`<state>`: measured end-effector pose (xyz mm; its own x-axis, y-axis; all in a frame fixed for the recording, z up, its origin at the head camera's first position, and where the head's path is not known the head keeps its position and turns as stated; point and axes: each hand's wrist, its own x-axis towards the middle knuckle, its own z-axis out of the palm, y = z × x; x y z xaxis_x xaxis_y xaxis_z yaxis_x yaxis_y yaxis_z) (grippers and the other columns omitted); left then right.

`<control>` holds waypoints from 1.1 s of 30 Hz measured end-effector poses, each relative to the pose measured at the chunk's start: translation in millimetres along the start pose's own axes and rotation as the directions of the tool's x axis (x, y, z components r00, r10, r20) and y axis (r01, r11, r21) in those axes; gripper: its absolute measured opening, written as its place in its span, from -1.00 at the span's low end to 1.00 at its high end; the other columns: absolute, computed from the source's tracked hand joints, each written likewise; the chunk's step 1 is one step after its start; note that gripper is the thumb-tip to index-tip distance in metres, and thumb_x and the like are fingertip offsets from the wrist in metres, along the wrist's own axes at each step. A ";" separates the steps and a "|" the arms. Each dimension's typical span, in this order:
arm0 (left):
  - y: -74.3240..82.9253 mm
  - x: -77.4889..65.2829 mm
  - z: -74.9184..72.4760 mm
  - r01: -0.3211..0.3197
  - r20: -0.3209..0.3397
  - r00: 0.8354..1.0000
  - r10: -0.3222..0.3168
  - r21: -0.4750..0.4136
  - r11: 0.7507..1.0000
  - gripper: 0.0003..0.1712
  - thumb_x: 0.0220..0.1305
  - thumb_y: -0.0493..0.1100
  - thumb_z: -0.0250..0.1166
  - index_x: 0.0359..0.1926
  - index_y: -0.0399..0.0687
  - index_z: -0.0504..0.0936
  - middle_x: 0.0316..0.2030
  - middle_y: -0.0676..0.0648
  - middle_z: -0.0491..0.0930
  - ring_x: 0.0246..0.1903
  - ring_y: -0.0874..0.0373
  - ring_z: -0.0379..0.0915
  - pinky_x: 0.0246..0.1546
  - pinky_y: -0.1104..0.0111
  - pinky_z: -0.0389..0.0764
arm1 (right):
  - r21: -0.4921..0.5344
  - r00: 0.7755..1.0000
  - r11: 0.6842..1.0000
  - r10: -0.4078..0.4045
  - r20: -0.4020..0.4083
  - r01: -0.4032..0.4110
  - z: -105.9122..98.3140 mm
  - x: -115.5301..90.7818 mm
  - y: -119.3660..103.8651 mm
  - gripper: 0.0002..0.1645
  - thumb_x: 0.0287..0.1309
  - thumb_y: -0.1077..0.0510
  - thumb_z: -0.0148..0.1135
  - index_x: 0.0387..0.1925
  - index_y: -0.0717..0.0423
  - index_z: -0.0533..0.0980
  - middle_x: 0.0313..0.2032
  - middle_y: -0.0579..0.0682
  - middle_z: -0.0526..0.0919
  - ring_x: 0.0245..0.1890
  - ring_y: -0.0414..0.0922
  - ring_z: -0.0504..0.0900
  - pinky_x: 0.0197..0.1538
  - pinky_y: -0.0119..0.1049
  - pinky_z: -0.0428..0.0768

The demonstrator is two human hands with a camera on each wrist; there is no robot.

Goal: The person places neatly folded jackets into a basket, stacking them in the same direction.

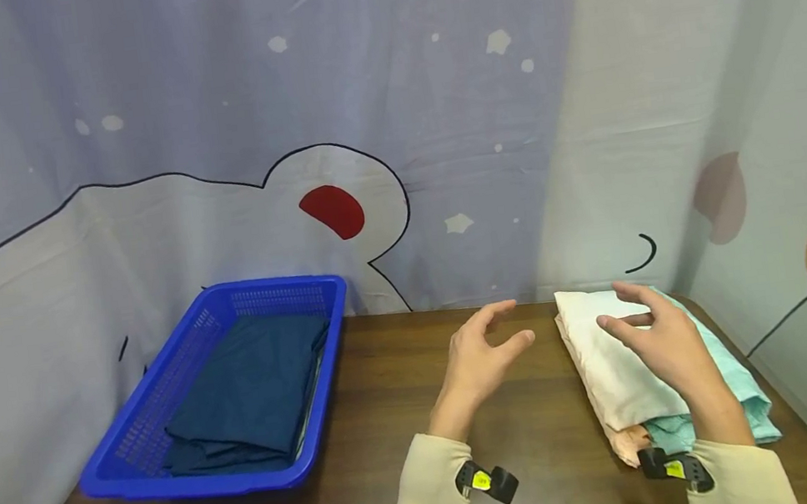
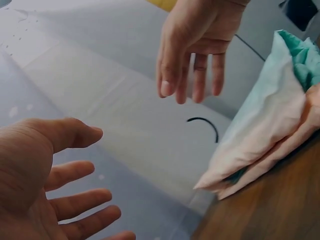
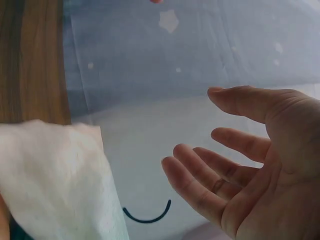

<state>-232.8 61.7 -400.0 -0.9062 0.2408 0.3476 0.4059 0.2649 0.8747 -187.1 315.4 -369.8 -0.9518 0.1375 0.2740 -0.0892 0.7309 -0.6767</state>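
Note:
Both hands hang in the air with nothing in them. My left hand is over the middle of the table, its thumb and fingers spread apart and loosely bent. Over the folded cloth pile at the right is my right hand, fingers and thumb likewise parted. The pile shows white on top, with mint green and peach parts. In the right wrist view, a gap separates the right hand from the cloth. The left wrist view has the left hand apart from the cloth too.
A blue plastic basket stands on the left of the wooden table. Dark blue folded cloth lies inside it. A printed curtain hangs behind the table and along its sides. Each wrist wears a black strap with a small camera.

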 end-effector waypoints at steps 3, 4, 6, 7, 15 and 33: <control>-2.6 -0.5 11.0 0.004 0.026 1.000 -0.003 -0.011 1.000 -0.43 0.32 0.00 0.47 0.34 0.11 0.67 0.26 0.04 0.65 0.26 -0.02 0.54 0.21 0.18 0.56 | -0.020 1.000 1.000 0.023 -0.003 -0.023 -2.5 0.5 6.6 -0.16 0.45 -0.14 0.34 0.53 0.22 0.35 0.41 0.31 0.46 0.18 0.29 0.64 -0.11 -0.10 0.62; -3.8 -0.9 14.7 0.010 0.038 0.999 -0.010 -0.012 1.000 -0.43 0.33 0.01 0.46 0.34 0.13 0.66 0.27 0.05 0.65 0.26 -0.02 0.54 0.21 0.19 0.56 | -0.028 1.000 0.999 0.030 -0.004 -0.030 -3.3 0.6 9.0 -0.16 0.45 -0.14 0.34 0.53 0.23 0.35 0.42 0.32 0.46 0.19 0.31 0.63 -0.09 -0.04 0.63; -7.2 -2.1 22.4 0.024 0.059 0.998 -0.023 -0.015 1.000 -0.43 0.33 0.03 0.46 0.35 0.16 0.66 0.27 0.04 0.64 0.27 -0.04 0.53 0.19 0.18 0.57 | -0.037 0.999 0.998 0.045 0.001 -0.045 -4.8 0.6 14.2 -0.15 0.46 -0.15 0.32 0.54 0.23 0.33 0.43 0.34 0.43 0.22 0.34 0.60 -0.04 0.09 0.63; -9.6 -2.8 26.2 0.032 0.068 0.997 -0.031 -0.018 0.999 -0.43 0.33 0.03 0.46 0.35 0.17 0.66 0.27 0.03 0.64 0.27 -0.04 0.54 0.18 0.19 0.57 | -0.041 0.999 0.998 0.053 0.006 -0.053 -5.6 0.4 17.0 -0.14 0.46 -0.15 0.32 0.54 0.24 0.32 0.43 0.36 0.42 0.24 0.36 0.58 -0.02 0.15 0.63; -25.1 -9.7 49.6 0.079 0.124 0.990 -0.071 -0.056 0.995 -0.39 0.32 0.07 0.48 0.38 0.23 0.63 0.30 0.04 0.62 0.28 -0.01 0.53 0.16 0.19 0.59 | -0.094 0.995 0.991 0.101 0.025 -0.098 -14.5 -0.2 43.4 -0.13 0.51 -0.16 0.25 0.53 0.33 0.27 0.42 0.49 0.34 0.34 0.49 0.39 0.11 0.39 0.50; -40.2 -22.9 84.4 0.145 0.240 0.962 -0.130 -0.044 0.989 -0.32 0.25 -0.02 0.53 0.40 0.17 0.60 0.32 0.04 0.56 0.23 0.05 0.58 0.10 0.26 0.59 | -0.185 0.921 0.908 0.389 0.030 -0.377 -25.2 5.4 88.4 -0.11 0.47 0.02 0.19 0.54 0.46 0.10 0.45 0.69 0.04 0.43 0.65 0.02 0.39 0.51 0.11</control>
<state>-218.3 124.4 -471.6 -0.8960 0.4217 0.1394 0.2649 0.2555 0.9298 -192.7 397.6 -410.9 -0.9200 0.3907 -0.0313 0.3323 0.7350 -0.5910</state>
